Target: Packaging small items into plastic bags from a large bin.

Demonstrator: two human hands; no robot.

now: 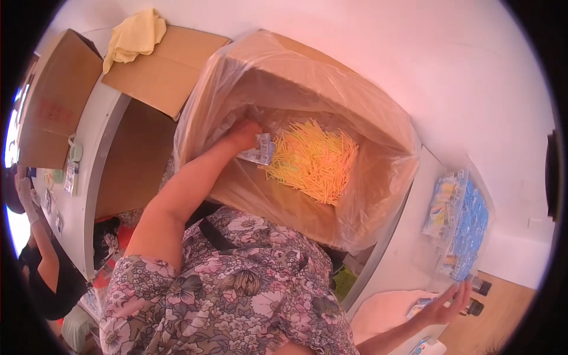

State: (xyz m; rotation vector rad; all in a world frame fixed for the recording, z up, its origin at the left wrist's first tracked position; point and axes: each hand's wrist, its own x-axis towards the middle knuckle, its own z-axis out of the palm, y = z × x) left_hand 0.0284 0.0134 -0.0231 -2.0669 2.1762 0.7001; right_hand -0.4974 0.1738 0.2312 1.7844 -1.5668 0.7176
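Note:
Inside the lined carton [284, 56], my left hand [244, 135] is closed on a small clear packet [259, 152] with a blue-and-white striped edge. Just right of it lies a heap of thin yellow and orange sticks [313, 160], which the packet's edge meets or overlaps. At the lower right, my right hand [444, 306] has its fingers stretched out, holding nothing that I can see. Its fingertips are by the lower end of a clear bag [441, 245] full of blue-edged packets [470, 225]; whether they touch it is unclear.
A yellow cloth [136, 35] lies over a cardboard flap [171, 65] at the upper left. Another carton [65, 106] stands further left. A co-worker's gloved hand [26, 195] is at the left edge. Dark bottle-like objects [476, 306] sit beyond my right hand, near a pink sheet [384, 313].

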